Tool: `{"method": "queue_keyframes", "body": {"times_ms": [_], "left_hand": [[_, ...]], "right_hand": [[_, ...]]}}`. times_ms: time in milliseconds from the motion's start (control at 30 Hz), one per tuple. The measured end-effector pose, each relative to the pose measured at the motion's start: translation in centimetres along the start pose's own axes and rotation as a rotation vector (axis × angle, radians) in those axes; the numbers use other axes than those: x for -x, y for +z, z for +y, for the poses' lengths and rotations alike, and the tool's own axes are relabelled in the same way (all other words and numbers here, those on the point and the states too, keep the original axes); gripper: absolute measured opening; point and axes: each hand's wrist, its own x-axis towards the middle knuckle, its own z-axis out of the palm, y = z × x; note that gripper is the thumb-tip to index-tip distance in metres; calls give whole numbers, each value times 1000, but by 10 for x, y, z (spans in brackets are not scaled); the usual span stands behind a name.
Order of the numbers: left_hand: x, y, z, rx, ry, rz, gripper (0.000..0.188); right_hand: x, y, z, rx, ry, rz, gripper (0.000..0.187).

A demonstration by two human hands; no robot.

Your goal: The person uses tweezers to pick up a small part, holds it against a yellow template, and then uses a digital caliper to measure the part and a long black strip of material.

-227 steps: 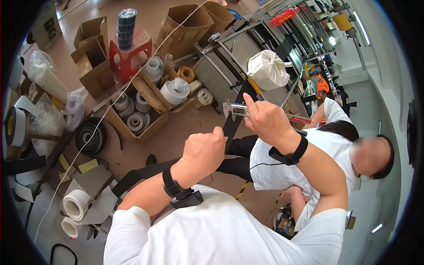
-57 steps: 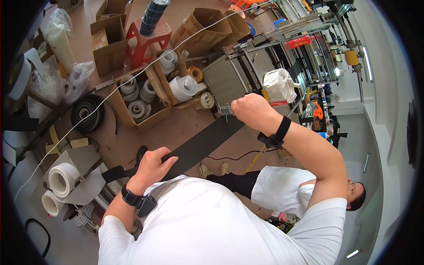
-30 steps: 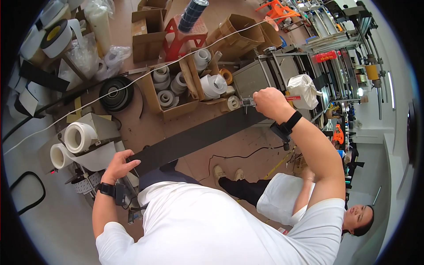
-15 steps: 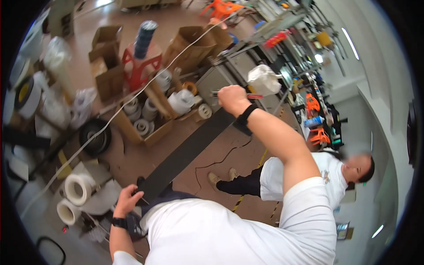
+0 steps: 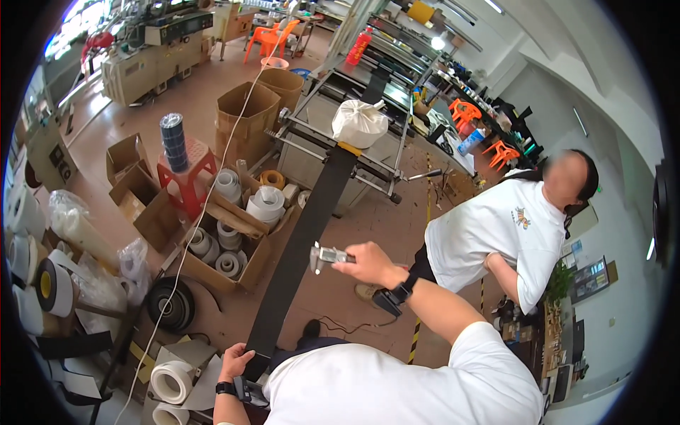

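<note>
A long black strip of sheet material (image 5: 301,255) runs slantwise from a metal-framed machine down toward my body. At its near end my left hand (image 5: 234,361) is closed on the left edge, thumb on top and the other fingers mostly hidden. My right hand (image 5: 373,265) is closed around a silver caliper (image 5: 326,258), whose jaws point left over or beside the strip's right edge; whether they touch it I cannot tell. A white bag (image 5: 359,124) sits on the machine where the strip comes off, beside a yellow piece (image 5: 349,148) lying across the strip.
To the right stands another person in a white shirt (image 5: 471,244). On the left are a cardboard box of rolls (image 5: 244,273), a red stool (image 5: 185,185) bearing a blue roll stack, and a black coil (image 5: 171,304). A white cord (image 5: 205,205) crosses the view. The machine frame (image 5: 312,106) stands ahead.
My right hand has come back from the far part of the strip toward me, and the caliper now shows plainly. My left hand stays at the near end. The view has shifted, revealing more machine.
</note>
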Motion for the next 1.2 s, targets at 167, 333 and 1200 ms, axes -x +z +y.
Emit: {"method": "queue_keyframes", "body": {"times_ms": [167, 333, 1200], "left_hand": [[-5, -3, 5, -48, -134, -38, 8], [13, 18, 50, -182, -198, -26, 21], [33, 216, 232, -105, 406, 115, 15]], "right_hand": [[61, 23, 45, -92, 72, 50, 46], [103, 31, 76, -150, 198, 19, 47], [106, 108, -7, -765, -543, 224, 18]]}}
